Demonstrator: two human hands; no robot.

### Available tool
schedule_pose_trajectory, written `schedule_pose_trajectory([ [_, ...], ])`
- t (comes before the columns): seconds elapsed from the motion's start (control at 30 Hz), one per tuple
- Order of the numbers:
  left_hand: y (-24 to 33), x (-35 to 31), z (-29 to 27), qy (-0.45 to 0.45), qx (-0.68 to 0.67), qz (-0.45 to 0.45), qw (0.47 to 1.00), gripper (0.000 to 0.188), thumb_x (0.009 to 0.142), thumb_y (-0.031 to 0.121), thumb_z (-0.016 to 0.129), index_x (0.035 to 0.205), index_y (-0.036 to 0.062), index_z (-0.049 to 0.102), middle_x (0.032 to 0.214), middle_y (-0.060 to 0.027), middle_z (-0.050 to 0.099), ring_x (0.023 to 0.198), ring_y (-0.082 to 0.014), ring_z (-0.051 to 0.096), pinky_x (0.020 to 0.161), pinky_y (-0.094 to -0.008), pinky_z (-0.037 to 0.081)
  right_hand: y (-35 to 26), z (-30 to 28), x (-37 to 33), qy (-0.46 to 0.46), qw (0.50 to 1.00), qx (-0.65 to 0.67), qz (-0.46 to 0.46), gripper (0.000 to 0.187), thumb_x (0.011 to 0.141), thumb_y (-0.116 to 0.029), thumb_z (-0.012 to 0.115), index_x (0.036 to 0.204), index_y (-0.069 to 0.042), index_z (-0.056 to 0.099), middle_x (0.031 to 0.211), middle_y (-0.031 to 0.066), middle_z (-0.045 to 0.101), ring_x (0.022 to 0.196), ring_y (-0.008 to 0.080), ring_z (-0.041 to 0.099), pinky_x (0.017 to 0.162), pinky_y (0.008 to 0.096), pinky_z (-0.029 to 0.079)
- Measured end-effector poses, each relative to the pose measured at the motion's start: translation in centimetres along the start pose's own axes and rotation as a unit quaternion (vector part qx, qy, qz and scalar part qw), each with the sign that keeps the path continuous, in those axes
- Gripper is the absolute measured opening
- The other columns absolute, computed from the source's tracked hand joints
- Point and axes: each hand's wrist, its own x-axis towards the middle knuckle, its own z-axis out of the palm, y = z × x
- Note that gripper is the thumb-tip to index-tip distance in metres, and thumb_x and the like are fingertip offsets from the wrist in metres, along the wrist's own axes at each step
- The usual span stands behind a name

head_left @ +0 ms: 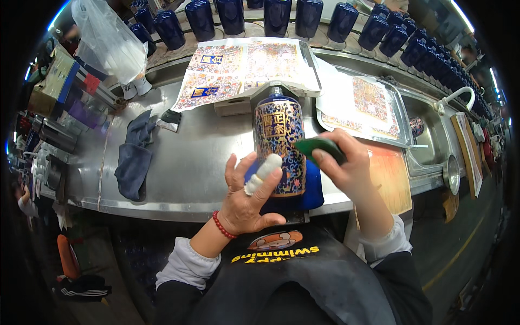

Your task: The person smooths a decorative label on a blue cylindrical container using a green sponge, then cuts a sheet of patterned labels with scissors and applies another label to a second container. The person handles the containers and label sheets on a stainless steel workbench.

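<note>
Mid-frame, the bottle [280, 143] lies neck toward the top; I judge it hard, slick, fairly heavy and breakable, best gripped by the neck or round the body. My left hand [244, 203] spreads over it, contact unclear; my right hand [346, 160] pinches a green scraper [320, 146]. At right, the tray [405, 142] holds printed sheets [374, 100].

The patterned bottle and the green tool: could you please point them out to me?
Patterned bottle [285, 140], head view: middle of its decorated side.
Green tool [318, 144], head view: its exposed green surface.
</note>
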Motion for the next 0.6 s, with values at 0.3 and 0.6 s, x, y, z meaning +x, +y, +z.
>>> schedule_pose_trajectory([
  [0.3, -8.2, 6.5, 0.2, -0.033, -0.019, 0.004, 0.999, 0.073, 0.098, 0.065, 0.034, 0.141, 0.009, 0.054, 0.138, -0.0097, 0.058, 0.139, -0.0339, 0.034, 0.117, -0.0547, 0.013, 1.5, -0.9, 1.9, -0.051, 0.992, 0.051, 0.1, 0.023, 0.086, -0.01, 0.071, 0.106, 0.001, 0.066, 0.091, 0.0062, 0.069, 0.082, 0.0125, 0.064, 0.072, 0.0269, 0.051],
  [0.6, -0.9, -0.3, 0.6, -0.016, -0.063, -0.152, 0.986, 0.111, 0.077, 0.066, 0.07, 0.148, -0.0088, 0.029, 0.139, -0.029, 0.043, 0.134, -0.0438, 0.035, 0.114, -0.0614, 0.007, -0.6, -0.1, 9.2, -0.048, 0.936, -0.28, -0.208, 0.019, 0.084, -0.009, 0.07, 0.103, -0.007, 0.068, 0.084, 0.0096, 0.065, 0.072, 0.027, 0.063, 0.07, 0.0373, 0.049],
])
